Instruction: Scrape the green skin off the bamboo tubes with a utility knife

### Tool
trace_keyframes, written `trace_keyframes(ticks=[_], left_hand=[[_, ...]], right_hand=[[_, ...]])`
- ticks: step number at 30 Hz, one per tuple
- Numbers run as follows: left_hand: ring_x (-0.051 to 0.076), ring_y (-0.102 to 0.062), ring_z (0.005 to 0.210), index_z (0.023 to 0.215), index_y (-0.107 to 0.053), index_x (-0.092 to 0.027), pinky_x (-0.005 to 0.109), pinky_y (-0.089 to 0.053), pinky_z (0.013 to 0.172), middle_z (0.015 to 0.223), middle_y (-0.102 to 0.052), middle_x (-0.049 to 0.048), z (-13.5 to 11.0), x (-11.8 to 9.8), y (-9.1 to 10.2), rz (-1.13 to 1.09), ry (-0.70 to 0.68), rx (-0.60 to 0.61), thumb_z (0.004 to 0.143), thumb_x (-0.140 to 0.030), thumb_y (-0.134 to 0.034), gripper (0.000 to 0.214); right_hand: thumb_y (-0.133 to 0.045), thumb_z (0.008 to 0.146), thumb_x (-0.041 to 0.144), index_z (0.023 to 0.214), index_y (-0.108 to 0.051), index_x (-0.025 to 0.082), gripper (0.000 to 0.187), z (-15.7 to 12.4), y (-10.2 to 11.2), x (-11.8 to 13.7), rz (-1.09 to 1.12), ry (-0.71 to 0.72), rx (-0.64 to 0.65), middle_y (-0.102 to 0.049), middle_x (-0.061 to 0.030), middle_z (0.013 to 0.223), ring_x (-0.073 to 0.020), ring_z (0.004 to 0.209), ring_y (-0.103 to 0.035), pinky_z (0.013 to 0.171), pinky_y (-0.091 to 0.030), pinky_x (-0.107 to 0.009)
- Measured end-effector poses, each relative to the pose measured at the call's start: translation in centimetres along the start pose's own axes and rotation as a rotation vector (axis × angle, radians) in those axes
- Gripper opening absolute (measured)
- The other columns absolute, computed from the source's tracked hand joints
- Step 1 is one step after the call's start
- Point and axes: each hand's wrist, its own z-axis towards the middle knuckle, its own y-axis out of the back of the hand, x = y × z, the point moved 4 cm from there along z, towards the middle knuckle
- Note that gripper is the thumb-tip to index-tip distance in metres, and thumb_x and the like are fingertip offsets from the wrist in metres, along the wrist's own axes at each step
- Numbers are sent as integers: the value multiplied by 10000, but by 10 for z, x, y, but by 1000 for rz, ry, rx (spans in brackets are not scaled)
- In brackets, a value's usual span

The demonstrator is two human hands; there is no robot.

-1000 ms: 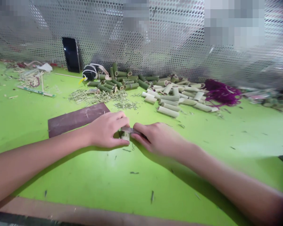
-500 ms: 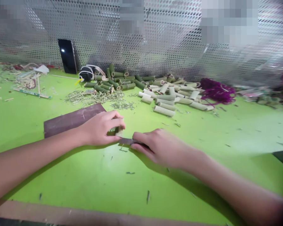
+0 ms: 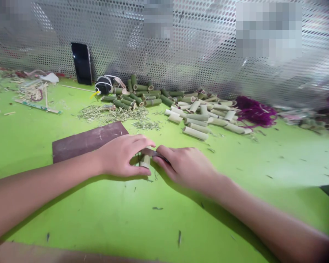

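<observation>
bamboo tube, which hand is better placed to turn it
Probably the left hand: it wraps the bamboo tube, while the right hand grips a small knife against it.

Left hand point(image 3: 120, 157), right hand point(image 3: 183, 168) curled, close together, knuckles up.

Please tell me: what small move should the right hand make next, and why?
Probably it should draw the short blade a little along the bamboo tube. The right hand already holds the blade against the tube's upper end, and the left hand grips the tube steady on the green table.
</observation>
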Motion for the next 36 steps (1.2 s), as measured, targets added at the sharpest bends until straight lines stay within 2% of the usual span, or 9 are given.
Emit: trace_keyframes(ticks=[2, 5, 9, 14, 19, 24, 29, 36], left_hand=[[306, -654, 1173, 1277, -600, -195, 457, -528, 992, 1321, -666, 150, -2, -2, 4, 51, -65, -49, 979, -591, -605, 496], [294, -651, 1186, 1196, -686, -224, 466, -500, 1009, 1313, -688, 133, -6, -9, 7, 228, -206, -74, 1055, -389, -520, 273], [267, -695, 1108, 1157, -735, -249, 427, -516, 954, 1256, -738, 108, -9, -14, 7, 408, -310, -49, 1072, -318, -491, 267], [226, -725, 1040, 1115, -732, -228, 390, -520, 917, 1232, -766, 80, -9, -16, 8, 503, -333, -62, 1091, -248, -415, 319], [218, -726, 948, 1120, -715, -206, 373, -501, 829, 1151, -778, 91, -6, -24, 10, 615, -394, -69, 1092, -234, -412, 306], [201, -696, 839, 1015, -716, -204, 379, -477, 762, 1060, -782, 60, -3, -31, 11, 753, -428, -28, 1087, -171, -356, 369], [195, -685, 841, 1013, -700, -196, 369, -456, 763, 1055, -779, 57, -2, -31, 12, 747, -398, 8, 1092, -167, -328, 381], [204, -666, 772, 967, -690, -156, 373, -455, 741, 984, -762, 87, -2, -33, 9, 756, -443, -73, 1070, -150, -368, 338]], right_hand=[[-344, 1089, 399, 982, -622, 200, 358, 0, -1, -1, 11, -17, 11, -673, -24, 676, -144, 481, -500, 530, -224, -294], [-336, 1096, 439, 970, -607, 204, 380, -1, -1, -2, 21, -29, 21, -688, -32, 704, -154, 500, -530, 530, -223, -293], [-398, 1073, 452, 954, -591, 209, 332, -1, -1, -2, 9, -32, 19, -682, -28, 708, -165, 518, -538, 530, -225, -299], [-398, 1070, 442, 941, -576, 210, 320, 0, -1, -2, 33, -17, 4, -650, -10, 680, -145, 498, -485, 527, -225, -289], [-412, 1060, 424, 937, -571, 212, 292, 0, -1, -2, 26, -7, -10, -632, -5, 679, -143, 507, -448, 520, -217, -278], [-404, 1072, 461, 934, -581, 206, 340, 1, 1, 0, 63, 13, -2, -626, 3, 675, -132, 502, -448, 520, -243, -266], [-335, 1099, 442, 917, -591, 203, 395, 1, 2, 0, 82, 13, -6, -629, 3, 675, -128, 496, -444, 539, -264, -274], [-341, 1087, 433, 877, -588, 202, 398, 1, 0, 2, 93, -32, -20, -625, -2, 663, -127, 493, -433, 543, -259, -275]])
